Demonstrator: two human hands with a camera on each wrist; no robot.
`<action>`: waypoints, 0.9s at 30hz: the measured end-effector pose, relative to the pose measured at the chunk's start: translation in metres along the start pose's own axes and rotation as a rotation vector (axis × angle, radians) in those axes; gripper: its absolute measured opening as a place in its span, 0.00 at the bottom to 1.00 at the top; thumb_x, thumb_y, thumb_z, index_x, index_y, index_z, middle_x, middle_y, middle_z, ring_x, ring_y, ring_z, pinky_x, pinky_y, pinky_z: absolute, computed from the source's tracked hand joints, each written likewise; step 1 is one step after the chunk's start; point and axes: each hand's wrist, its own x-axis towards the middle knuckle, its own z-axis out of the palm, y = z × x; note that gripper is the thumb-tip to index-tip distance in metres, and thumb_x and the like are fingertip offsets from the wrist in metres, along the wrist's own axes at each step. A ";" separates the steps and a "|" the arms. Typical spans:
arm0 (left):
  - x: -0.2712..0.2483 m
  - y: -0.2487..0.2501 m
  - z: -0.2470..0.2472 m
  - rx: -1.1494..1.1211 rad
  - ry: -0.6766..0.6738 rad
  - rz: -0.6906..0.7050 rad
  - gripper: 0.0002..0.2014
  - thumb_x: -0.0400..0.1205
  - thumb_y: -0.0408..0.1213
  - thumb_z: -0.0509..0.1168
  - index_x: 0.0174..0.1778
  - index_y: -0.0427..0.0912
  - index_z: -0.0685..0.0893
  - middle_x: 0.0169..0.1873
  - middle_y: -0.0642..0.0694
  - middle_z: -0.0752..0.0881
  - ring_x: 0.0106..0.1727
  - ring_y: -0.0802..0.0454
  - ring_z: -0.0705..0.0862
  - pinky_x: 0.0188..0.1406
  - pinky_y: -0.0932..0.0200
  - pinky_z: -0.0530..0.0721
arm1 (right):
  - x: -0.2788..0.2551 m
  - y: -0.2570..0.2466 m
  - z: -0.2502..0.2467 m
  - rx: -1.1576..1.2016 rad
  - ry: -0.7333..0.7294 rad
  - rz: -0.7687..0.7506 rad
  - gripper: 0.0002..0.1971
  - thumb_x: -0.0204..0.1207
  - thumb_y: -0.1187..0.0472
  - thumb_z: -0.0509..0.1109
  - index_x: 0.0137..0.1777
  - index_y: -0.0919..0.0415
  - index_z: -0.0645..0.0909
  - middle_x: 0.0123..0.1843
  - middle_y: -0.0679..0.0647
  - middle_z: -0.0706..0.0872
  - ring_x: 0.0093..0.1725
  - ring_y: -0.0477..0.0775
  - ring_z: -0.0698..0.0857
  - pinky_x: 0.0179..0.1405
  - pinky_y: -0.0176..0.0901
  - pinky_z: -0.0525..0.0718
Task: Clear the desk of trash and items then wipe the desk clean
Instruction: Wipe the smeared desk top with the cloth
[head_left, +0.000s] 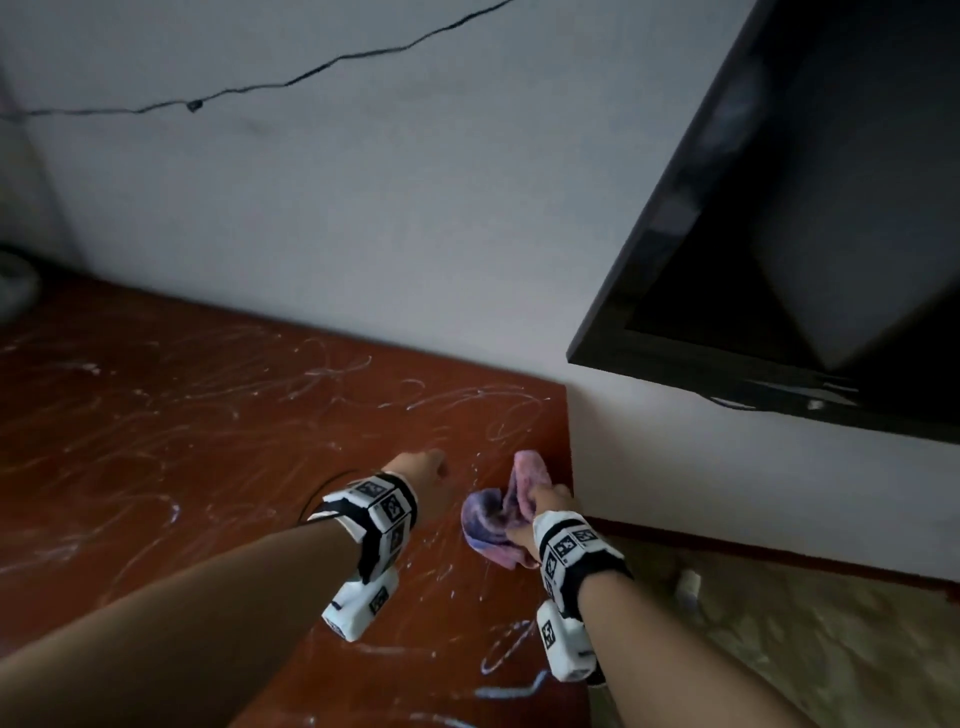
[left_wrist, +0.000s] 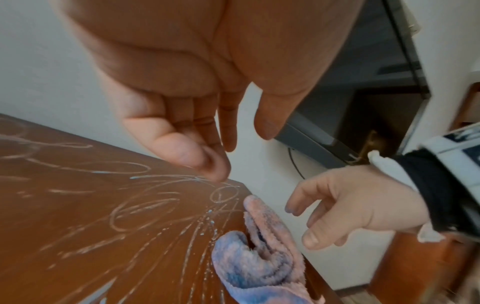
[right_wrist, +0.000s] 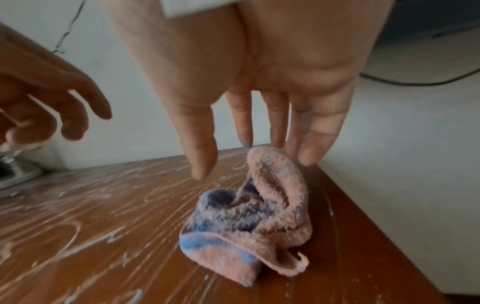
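Note:
A crumpled pink and blue cloth (head_left: 493, 519) (left_wrist: 259, 263) (right_wrist: 249, 222) lies near the right end of the red-brown desk (head_left: 208, 441) (left_wrist: 78, 226) (right_wrist: 78, 226), which is covered in white and blue chalk-like scribbles. My right hand (head_left: 545, 499) (left_wrist: 324, 216) (right_wrist: 254, 164) hangs just over the cloth's raised fold. Its fingers are spread and nearly straight and grip nothing; whether the tips touch the fold is unclear. My left hand (head_left: 426, 467) (left_wrist: 241, 150) (right_wrist: 64, 115) hovers over the desk left of the cloth, loosely curled and empty.
A black flat screen (head_left: 805, 208) hangs on the white wall beyond the desk's right edge. A thin black cable (head_left: 311, 78) runs across the wall. A grey object (head_left: 15, 286) stands at the desk's far left. A small white item (head_left: 688, 584) lies on the floor at right.

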 end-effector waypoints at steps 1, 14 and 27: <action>-0.003 -0.001 0.002 -0.017 0.011 -0.042 0.13 0.83 0.45 0.58 0.59 0.44 0.79 0.49 0.46 0.84 0.49 0.46 0.83 0.51 0.56 0.82 | 0.008 0.002 0.004 -0.021 0.002 -0.040 0.39 0.71 0.50 0.78 0.80 0.56 0.65 0.79 0.60 0.65 0.78 0.62 0.67 0.75 0.50 0.67; -0.082 -0.035 0.050 -0.140 0.126 -0.374 0.10 0.82 0.49 0.60 0.53 0.49 0.80 0.41 0.53 0.83 0.40 0.52 0.82 0.37 0.60 0.80 | 0.063 0.017 0.057 -0.154 -0.033 -0.256 0.16 0.80 0.58 0.60 0.65 0.58 0.78 0.61 0.66 0.80 0.59 0.66 0.82 0.61 0.55 0.79; -0.084 -0.011 0.084 -0.190 0.072 -0.086 0.10 0.82 0.46 0.62 0.52 0.46 0.82 0.44 0.48 0.86 0.43 0.48 0.84 0.39 0.61 0.78 | -0.096 0.062 0.058 -0.023 0.221 -0.327 0.21 0.78 0.64 0.64 0.71 0.50 0.73 0.65 0.55 0.76 0.57 0.58 0.82 0.55 0.42 0.78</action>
